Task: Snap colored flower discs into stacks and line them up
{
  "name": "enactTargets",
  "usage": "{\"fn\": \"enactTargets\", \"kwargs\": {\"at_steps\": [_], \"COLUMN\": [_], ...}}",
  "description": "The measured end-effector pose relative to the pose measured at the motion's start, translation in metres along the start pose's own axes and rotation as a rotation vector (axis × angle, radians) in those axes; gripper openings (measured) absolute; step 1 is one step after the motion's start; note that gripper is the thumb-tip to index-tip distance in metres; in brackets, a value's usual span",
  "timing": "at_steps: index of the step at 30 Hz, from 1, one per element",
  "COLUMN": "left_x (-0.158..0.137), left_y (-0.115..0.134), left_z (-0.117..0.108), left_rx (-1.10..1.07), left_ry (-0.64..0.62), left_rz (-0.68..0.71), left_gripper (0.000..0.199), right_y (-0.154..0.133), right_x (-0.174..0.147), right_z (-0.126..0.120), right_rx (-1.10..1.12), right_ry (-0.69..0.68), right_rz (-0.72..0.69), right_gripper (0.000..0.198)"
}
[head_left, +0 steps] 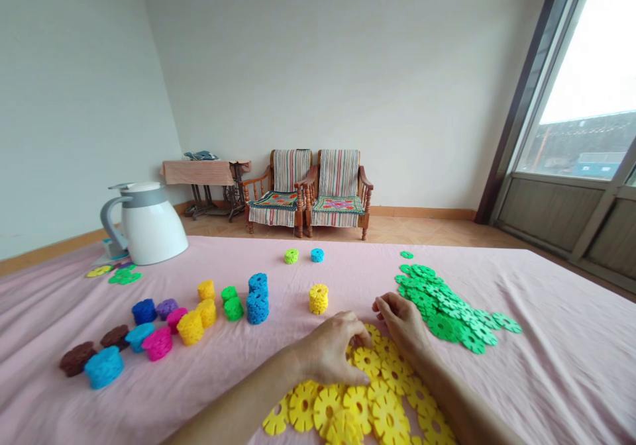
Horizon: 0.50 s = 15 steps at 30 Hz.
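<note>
Loose yellow snowflake discs (328,408), notched round the rim, lie in a spread pile at the near edge of the cloth. Over this pile reaches my left hand (334,349), its thumb and curved fingers apart, with discs showing between them. My right hand (401,318) is just beyond the pile, its fingertips drawn together; whatever they may hold is hidden. Ahead of my left hand stands a stack of yellow discs (318,298). A heap of green snowflake discs (442,309) spreads to the right of my right hand.
Stacks of blue (257,306), pink (158,344), brown (78,359) and other coloured discs stand at left. Small lime (291,256) and blue (317,255) stacks sit farther back. A white jug (154,226) stands at far left. Two chairs (338,190) are beyond the table.
</note>
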<state>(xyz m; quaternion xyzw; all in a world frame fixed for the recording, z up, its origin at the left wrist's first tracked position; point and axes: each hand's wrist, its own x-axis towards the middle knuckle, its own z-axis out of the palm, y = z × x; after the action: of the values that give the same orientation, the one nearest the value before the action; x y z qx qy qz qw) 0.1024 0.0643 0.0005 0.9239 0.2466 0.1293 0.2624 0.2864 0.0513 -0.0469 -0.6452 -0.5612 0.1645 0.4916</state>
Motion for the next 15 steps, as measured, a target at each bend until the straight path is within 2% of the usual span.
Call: {"fn": "enactTargets", "kwargs": {"at_steps": [5, 8, 11, 13, 15], "left_x": [0.0, 0.001, 0.0, -0.002, -0.003], "left_y": [-0.002, -0.014, -0.036, -0.053, -0.066], "left_z": [-0.012, -0.031, -0.049, -0.055, -0.056], "left_rx": [-0.047, -0.065, -0.062, -0.064, -0.075], "left_ry": [0.037, 0.196, 0.42, 0.508, 0.54], "left_rz": [0.027, -0.029, -0.173, -0.263, -0.308], "left_gripper": [0.039, 0.035, 0.03, 0.029, 0.031], "right_y": [-0.001, 0.0, 0.001, 0.001, 0.001], "right_x": [0.0, -0.001, -0.001, 0.0, 0.0], "right_z": [0.0, 0.001, 0.002, 0.002, 0.002], "right_rx": [0.01, 0.013, 0.014, 0.017, 0.02], "right_ry": [0.001, 0.005, 0.008, 0.004, -0.001], "right_rz": [0.004, 0.005, 0.007, 0.009, 0.012], "right_gripper": [0.032, 0.032, 0.032, 0.033, 0.033]}}
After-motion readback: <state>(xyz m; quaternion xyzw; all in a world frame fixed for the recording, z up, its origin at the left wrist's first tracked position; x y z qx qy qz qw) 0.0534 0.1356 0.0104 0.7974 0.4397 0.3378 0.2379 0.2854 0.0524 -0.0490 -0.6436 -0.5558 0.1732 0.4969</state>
